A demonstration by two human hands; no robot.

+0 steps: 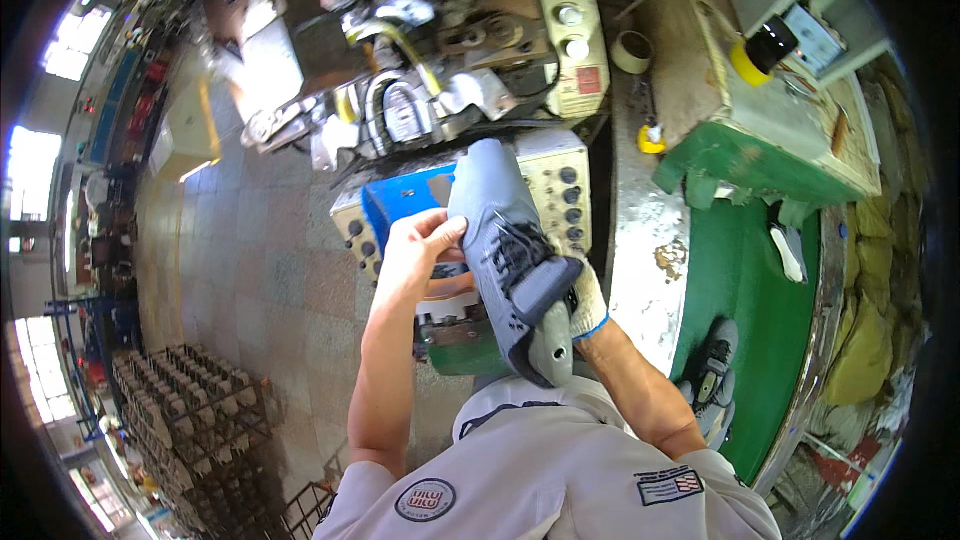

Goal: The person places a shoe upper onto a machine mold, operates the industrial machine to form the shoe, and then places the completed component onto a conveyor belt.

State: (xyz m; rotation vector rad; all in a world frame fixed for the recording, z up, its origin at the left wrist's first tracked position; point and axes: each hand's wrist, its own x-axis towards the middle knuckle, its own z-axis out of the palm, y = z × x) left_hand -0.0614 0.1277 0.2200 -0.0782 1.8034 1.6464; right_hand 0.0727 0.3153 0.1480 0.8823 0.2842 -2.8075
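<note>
A grey shoe upper (pixel 492 185) with black laces is stretched over a shoe last (pixel 553 345). Its toe points away from me and its heel lies close to my body. My bare left hand (pixel 425 243) is closed on the upper's left edge near the toe, thumb on top. On the heel's right side, my right hand (pixel 590 302) wears a white knit glove with a blue cuff and grips the upper; most of its fingers are hidden behind the shoe. Just beyond the toe stands a machine (pixel 400 110) with metal clamps and yellow-and-black hoses.
Knobs line the machine's control panel (pixel 572 185), beside a blue cover (pixel 395 208). At right, a green surface (pixel 755 280) carries grey shoes (pixel 714 370) and a white-soled piece (pixel 790 252). A worn bench (pixel 780 155) holds a black-and-yellow container (pixel 764 52). Racks (pixel 190 395) stand at left.
</note>
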